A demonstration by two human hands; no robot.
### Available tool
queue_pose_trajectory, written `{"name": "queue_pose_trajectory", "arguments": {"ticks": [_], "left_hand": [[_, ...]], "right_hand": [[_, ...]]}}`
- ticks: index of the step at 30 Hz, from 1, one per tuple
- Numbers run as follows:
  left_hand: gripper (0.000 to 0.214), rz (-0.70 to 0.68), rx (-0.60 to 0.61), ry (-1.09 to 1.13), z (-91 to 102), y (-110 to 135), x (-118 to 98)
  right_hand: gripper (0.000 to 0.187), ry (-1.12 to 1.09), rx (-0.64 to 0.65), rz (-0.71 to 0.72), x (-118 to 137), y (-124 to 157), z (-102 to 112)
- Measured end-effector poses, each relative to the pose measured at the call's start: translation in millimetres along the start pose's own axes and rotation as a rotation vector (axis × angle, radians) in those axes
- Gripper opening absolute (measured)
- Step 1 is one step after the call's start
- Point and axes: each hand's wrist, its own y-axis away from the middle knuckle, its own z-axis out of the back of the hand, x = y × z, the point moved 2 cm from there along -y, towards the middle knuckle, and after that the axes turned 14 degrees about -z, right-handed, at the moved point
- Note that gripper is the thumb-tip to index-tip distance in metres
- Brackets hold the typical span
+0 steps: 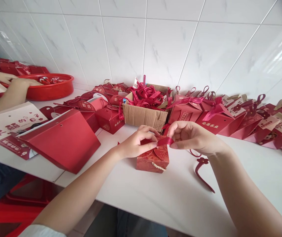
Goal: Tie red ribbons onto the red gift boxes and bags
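Observation:
A small patterned red gift box (153, 161) with a twisted cream cord on its front sits on the white table. Over its top, my left hand (141, 141) pinches a dark red ribbon (165, 141). The ribbon spans to my right hand (191, 136), whose thumb and fingers close on its other side, just right of the box. Part of the box lid is hidden behind my left fingers. To the right of the box, a dark red strap with a flower-shaped end (202, 161) lies on the table.
Behind stands a cardboard box (145, 117) heaped with red ribbons. Gift boxes (212, 123) line the wall at right; more boxes (110, 118) stand at left. A large red folded bag (64, 141) lies nearer. Another person's arms (14, 89) reach towards a red basin (57, 90).

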Motion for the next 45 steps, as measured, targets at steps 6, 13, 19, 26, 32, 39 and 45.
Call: {"name": "queue_pose_trajectory", "arguments": {"ticks": [6, 13, 19, 26, 32, 39, 45], "left_hand": [[0.013, 0.002, -0.006, -0.013, 0.8, 0, -2], [0.013, -0.049, -0.200, -0.098, -2.1, -6, -12], [0.013, -0.115, -0.360, -0.317, -7.6, -13, -18], [0.006, -0.127, -0.522, -0.381, -4.1, -6, -18], [0.013, -0.270, -0.637, -0.397, -4.6, -3, -20], [0.011, -0.295, -0.684, -0.382, -4.4, -2, -19], [0.018, -0.193, -0.741, -0.365, -5.1, 2, -14]], "right_hand": [[0.017, 0.175, -0.038, -0.061, 7, 12, 7], [0.013, 0.797, -0.685, 0.194, 16, 17, -21], [0.018, 1.136, -0.966, 0.410, 20, 22, -39], [0.027, 1.108, -0.500, 0.131, 22, 29, -43], [0.033, 0.424, -0.396, 0.086, 9, 4, -21], [0.036, 0.009, -0.101, -0.130, -1, -10, -25], [0.034, 0.082, -0.227, -0.162, -4, -11, -28]]}}
